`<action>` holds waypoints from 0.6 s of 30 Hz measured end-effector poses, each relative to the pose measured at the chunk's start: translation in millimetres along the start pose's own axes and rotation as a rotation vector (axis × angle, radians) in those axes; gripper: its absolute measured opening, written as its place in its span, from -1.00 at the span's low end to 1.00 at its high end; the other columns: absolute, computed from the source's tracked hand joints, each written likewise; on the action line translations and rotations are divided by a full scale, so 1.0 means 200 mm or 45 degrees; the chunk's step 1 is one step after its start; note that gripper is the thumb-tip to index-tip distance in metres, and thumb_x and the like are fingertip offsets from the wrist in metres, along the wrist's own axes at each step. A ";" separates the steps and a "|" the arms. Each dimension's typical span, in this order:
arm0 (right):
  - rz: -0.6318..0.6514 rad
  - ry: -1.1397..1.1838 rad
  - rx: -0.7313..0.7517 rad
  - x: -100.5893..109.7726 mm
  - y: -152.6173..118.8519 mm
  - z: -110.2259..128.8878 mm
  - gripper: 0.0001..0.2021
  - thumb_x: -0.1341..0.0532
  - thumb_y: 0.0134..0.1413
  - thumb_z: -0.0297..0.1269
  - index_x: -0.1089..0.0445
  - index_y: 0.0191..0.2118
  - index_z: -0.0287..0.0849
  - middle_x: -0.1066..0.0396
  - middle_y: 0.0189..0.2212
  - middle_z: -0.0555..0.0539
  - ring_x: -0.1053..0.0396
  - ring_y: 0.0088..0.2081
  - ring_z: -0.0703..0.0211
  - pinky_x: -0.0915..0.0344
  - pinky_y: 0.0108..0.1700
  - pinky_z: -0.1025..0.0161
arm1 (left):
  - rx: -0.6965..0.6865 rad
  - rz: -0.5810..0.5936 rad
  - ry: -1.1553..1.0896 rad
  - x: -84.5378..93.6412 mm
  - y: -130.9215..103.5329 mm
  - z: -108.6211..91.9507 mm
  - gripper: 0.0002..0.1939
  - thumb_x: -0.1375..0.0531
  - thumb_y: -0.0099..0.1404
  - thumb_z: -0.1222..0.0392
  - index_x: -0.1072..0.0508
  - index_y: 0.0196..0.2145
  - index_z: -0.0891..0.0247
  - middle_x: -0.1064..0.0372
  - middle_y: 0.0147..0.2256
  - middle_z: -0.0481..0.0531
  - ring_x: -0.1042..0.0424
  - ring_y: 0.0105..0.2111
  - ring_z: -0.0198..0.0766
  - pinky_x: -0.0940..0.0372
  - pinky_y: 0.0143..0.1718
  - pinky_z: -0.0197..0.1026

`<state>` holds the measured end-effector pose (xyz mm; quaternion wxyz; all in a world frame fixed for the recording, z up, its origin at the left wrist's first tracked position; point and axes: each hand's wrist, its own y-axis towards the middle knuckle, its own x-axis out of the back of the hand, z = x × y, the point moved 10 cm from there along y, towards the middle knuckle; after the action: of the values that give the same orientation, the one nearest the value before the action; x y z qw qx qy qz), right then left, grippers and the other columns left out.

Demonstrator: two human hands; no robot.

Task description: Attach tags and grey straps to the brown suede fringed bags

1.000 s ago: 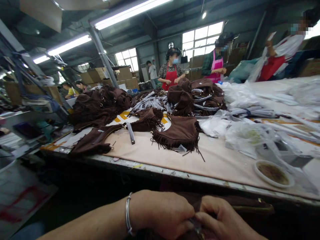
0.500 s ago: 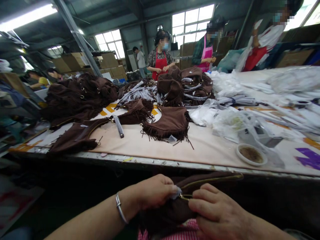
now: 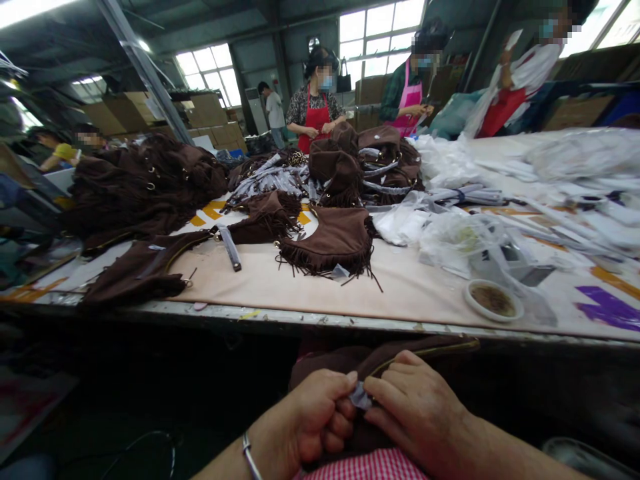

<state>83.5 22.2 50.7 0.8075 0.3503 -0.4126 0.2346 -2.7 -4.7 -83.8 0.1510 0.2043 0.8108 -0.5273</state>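
Observation:
A dark brown bag (image 3: 320, 365) lies on my lap below the table edge, its gold zipper (image 3: 450, 347) running toward the right. My left hand (image 3: 323, 410) is closed, thumb and curled forefinger pinching a small piece of clear plastic wrap (image 3: 360, 396). Against the other side of that wrap, my right hand (image 3: 423, 403) has its thumb and fingers pressed together. Whether the right fingers grip the wrap or the zipper end beneath it is hidden. Pink checked cloth (image 3: 370, 467) shows under the bag.
On the table (image 3: 280, 287) lie a fringed brown bag (image 3: 330, 237), a plastic-wrapped strap (image 3: 230, 248), a heap of brown bags (image 3: 145, 177), plastic bags (image 3: 455, 243) and a white bowl (image 3: 493, 300) holding something brown. Several people stand or sit beyond.
My right hand has shifted left to meet my left hand at the plastic wrap. The zipper's metal end, visible between the hands before, is now covered. The whole view has tilted slightly.

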 end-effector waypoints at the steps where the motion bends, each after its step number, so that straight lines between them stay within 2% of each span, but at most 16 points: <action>1: -0.021 -0.029 0.043 0.01 0.01 0.02 -0.84 -0.08 0.30 -0.38 -0.34 -0.33 -0.11 -0.37 -0.50 0.05 -0.23 -0.44 0.19 -0.04 -0.18 0.16 | 0.003 -0.012 0.010 0.00 0.00 0.00 -0.45 -0.12 0.26 -0.28 -0.10 -0.60 0.19 0.13 -0.68 -0.27 0.24 -0.73 -0.52 0.36 -0.69 -0.38; 4: -0.078 -0.032 0.124 0.02 0.02 0.06 -0.71 0.01 0.30 -0.48 -0.29 -0.44 -0.14 -0.34 -0.56 0.05 -0.17 -0.49 0.22 -0.04 -0.25 0.19 | -0.011 -0.051 0.069 0.01 -0.02 -0.02 -0.42 -0.14 0.22 -0.36 -0.13 -0.57 0.20 0.09 -0.67 -0.26 0.21 -0.73 -0.52 0.31 -0.69 -0.40; 7: -0.088 0.050 0.032 0.00 -0.02 0.01 -0.75 -0.02 0.23 -0.48 -0.31 -0.45 -0.15 -0.38 -0.54 0.02 -0.22 -0.47 0.23 -0.08 -0.26 0.22 | -0.048 -0.102 0.209 0.01 -0.04 -0.04 -0.44 -0.15 0.19 -0.38 -0.24 -0.50 0.21 0.01 -0.66 -0.24 0.18 -0.72 -0.50 0.27 -0.70 -0.38; 9: -0.015 0.148 -0.186 -0.04 -0.06 -0.08 -0.81 -0.07 0.18 -0.44 -0.36 -0.42 -0.15 -0.42 -0.50 0.01 -0.28 -0.43 0.22 -0.11 -0.29 0.24 | -0.091 -0.093 0.343 -0.01 -0.06 -0.06 -0.50 -0.17 0.20 -0.32 -0.31 -0.46 0.22 0.02 -0.67 -0.24 0.17 -0.71 -0.48 0.27 -0.71 -0.36; 12: 0.202 0.373 -0.652 -0.16 -0.15 -0.24 -0.85 -0.13 0.12 -0.38 -0.41 -0.43 -0.14 -0.44 -0.51 0.03 -0.31 -0.44 0.24 -0.12 -0.38 0.30 | -0.196 -0.077 0.541 -0.05 -0.08 -0.11 -0.59 -0.17 0.23 -0.23 -0.39 -0.38 0.21 0.04 -0.68 -0.25 0.17 -0.71 -0.44 0.24 -0.72 -0.31; 14: 0.300 0.505 -0.889 -0.21 -0.20 -0.30 -0.84 -0.16 0.11 -0.33 -0.40 -0.47 -0.15 -0.42 -0.54 0.05 -0.30 -0.47 0.26 -0.12 -0.42 0.32 | -0.294 -0.109 0.719 -0.07 -0.11 -0.15 -0.63 -0.16 0.26 -0.17 -0.40 -0.37 0.22 -0.02 -0.67 -0.23 0.09 -0.69 -0.42 0.18 -0.70 -0.29; 16: 0.339 0.587 -0.992 -0.22 -0.21 -0.32 -0.84 -0.17 0.09 -0.32 -0.41 -0.48 -0.16 -0.40 -0.56 0.05 -0.30 -0.47 0.26 -0.11 -0.44 0.33 | -0.445 -0.121 0.923 -0.11 -0.14 -0.21 -0.66 -0.15 0.28 -0.08 -0.37 -0.45 0.25 -0.09 -0.62 -0.18 -0.01 -0.61 -0.41 0.10 -0.63 -0.29; 18: 0.360 0.612 -0.993 -0.22 -0.20 -0.31 -0.86 -0.18 0.06 -0.35 -0.43 -0.48 -0.16 -0.41 -0.55 0.05 -0.31 -0.46 0.27 -0.12 -0.44 0.33 | -0.598 -0.100 1.082 -0.17 -0.19 -0.26 -0.68 -0.13 0.31 0.02 -0.30 -0.52 0.26 -0.12 -0.57 -0.16 -0.05 -0.54 -0.40 0.04 -0.56 -0.29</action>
<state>117.6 39.8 -26.6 0.9114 -0.1025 -0.3150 0.2442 7.1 23.0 -18.5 -0.1714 0.3312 0.9048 -0.2054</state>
